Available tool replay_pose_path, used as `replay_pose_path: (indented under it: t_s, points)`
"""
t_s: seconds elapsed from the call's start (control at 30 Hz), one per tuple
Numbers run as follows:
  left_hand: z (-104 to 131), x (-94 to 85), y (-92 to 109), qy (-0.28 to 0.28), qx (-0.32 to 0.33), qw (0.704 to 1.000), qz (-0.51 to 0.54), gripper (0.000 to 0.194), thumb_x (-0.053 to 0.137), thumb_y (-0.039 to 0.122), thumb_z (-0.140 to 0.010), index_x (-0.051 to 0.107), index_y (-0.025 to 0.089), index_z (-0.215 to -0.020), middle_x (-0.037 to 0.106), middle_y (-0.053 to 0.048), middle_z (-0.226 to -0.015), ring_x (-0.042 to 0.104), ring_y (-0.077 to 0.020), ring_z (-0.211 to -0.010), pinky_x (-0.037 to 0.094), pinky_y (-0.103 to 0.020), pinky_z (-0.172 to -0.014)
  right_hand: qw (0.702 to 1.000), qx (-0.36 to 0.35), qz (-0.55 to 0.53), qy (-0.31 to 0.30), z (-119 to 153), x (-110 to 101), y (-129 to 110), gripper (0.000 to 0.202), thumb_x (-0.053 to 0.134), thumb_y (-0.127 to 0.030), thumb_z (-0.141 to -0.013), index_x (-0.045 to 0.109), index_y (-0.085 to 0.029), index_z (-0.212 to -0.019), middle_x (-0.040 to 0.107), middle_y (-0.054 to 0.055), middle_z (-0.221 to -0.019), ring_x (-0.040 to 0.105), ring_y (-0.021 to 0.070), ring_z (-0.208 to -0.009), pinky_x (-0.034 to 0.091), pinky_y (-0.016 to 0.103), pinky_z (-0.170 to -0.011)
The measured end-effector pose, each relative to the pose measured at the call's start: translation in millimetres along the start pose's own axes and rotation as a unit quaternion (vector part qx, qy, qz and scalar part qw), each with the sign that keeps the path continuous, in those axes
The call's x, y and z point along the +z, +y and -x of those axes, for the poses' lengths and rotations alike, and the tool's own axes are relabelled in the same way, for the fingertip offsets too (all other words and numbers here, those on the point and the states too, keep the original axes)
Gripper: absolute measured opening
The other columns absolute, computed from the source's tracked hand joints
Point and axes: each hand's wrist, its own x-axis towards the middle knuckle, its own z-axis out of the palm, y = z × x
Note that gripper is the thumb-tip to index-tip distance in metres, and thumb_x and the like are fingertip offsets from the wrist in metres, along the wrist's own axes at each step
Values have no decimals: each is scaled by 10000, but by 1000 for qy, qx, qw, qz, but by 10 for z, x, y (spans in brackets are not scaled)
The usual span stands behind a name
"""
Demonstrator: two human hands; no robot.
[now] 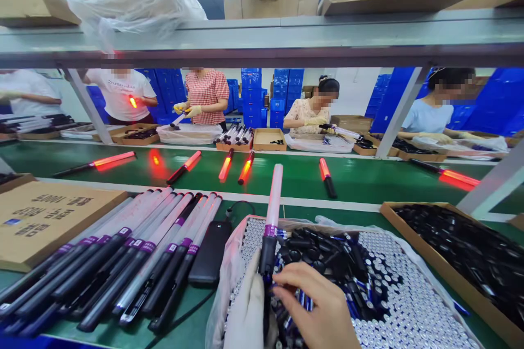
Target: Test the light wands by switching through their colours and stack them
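Observation:
My left hand [248,305], in a white glove, is closed around the black handle of a light baton [271,223]. The baton stands nearly upright, its pale tube unlit, with a purple band below the tube. My bare right hand [315,300] has thumb and fingers pinched together at the lower handle; whatever sits between the fingertips is hidden. Both hands are above a plastic-lined tray [216,313] of silver-ended batteries [409,289]. Black plastic parts [327,248] lie loose on the batteries beside my right hand.
Unlit batons [135,251] lie in a pile at left, beside a black power bank [210,253] and cardboard box [49,218]. A carton of black parts [466,256] stands at right. Red-lit batons [245,168] rest on the green belt [286,174]. Several co-workers sit or stand opposite.

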Motion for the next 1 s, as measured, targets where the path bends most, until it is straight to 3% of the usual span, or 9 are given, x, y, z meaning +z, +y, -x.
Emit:
replay_pose_path:
  t_s: [0.1, 0.3, 0.5, 0.67, 0.77, 1.0]
  points:
    - [17, 24, -18, -2, -5, 1000, 12, 375, 525, 396, -916, 573, 218, -1242, 495, -102, -1379, 498, -223, -1235, 397, -460, -1069, 995, -69, 56, 44, 9, 14, 58, 167, 609, -100, -880, 682, -203, -990, 691, 35, -941, 673, 127, -881, 552, 174, -832]
    - [63, 67, -66, -7, -9, 1000, 27, 400, 522, 412, -914, 562, 214, -1259, 490, -103, -1385, 486, -232, -1251, 379, -480, -1079, 987, -111, 107, 52, 1, 70, 55, 168, 531, -179, -955, 698, -184, -975, 709, 52, -914, 691, 122, -850, 569, 163, -825]
    - [81, 49, -81, -10, -11, 999, 32, 374, 528, 387, -915, 567, 216, -1245, 497, -101, -1371, 502, -224, -1225, 408, -463, -1055, 989, -94, 90, 72, -78, 52, -28, 218, 530, -310, -968, 709, -203, -906, 720, 29, -847, 707, 115, -793, 580, 132, -787]
    - [96, 80, -93, -13, -5, 999, 32, 370, 536, 373, -913, 565, 212, -1245, 505, -102, -1358, 512, -222, -1210, 425, -458, -1040, 998, -30, 20, 44, 75, 189, 177, 208, 478, -291, -986, 673, -230, -1027, 715, 47, -978, 709, 132, -912, 577, 153, -858]
    - [106, 94, -102, -15, 1, 999, 29, 373, 531, 382, -915, 565, 217, -1247, 503, -100, -1363, 507, -224, -1219, 417, -459, -1047, 998, 12, -40, 50, 168, 278, 299, 239, 436, -301, -999, 643, -243, -1105, 721, 51, -1008, 718, 143, -902, 603, 173, -820]
    - [134, 91, -100, -14, 13, 1000, 19, 377, 528, 387, -916, 561, 221, -1252, 504, -99, -1360, 508, -224, -1217, 421, -455, -1045, 995, -14, 65, 68, 90, 52, 136, 156, 656, -160, -863, 727, -238, -978, 719, 35, -923, 704, 154, -820, 595, 214, -796]
